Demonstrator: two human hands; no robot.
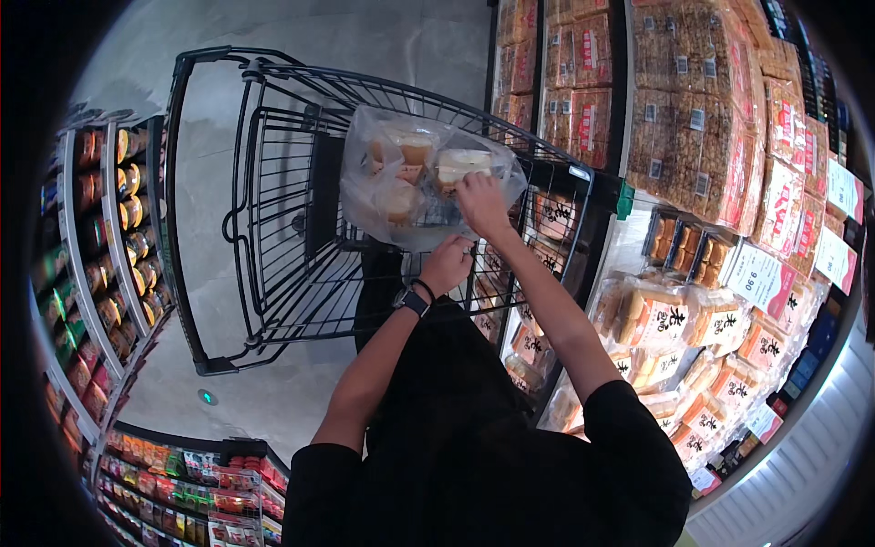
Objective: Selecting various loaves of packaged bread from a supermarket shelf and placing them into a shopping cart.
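A translucent plastic bag point(357, 198) sits in a black wire shopping cart point(287, 335). Inside the bag lie several packs of bread point(396, 202). My right hand point(480, 198) has its fingers curled over the near side of a pale bread loaf point(465, 163) at the bag's right. Close below it, my left hand point(448, 263) is closed at the bag's near edge and seems to pinch the plastic; the fingertips are partly hidden. A dark watch point(410, 301) and a black band circle my left wrist.
To the right, a display holds packaged bread point(653, 318), stacked brown packaged goods point(683, 130) and price cards point(759, 277). Shelves of packaged snacks point(130, 205) stand at the left, with more snack shelves point(164, 485) at lower left. Grey floor point(383, 34) extends beyond the cart.
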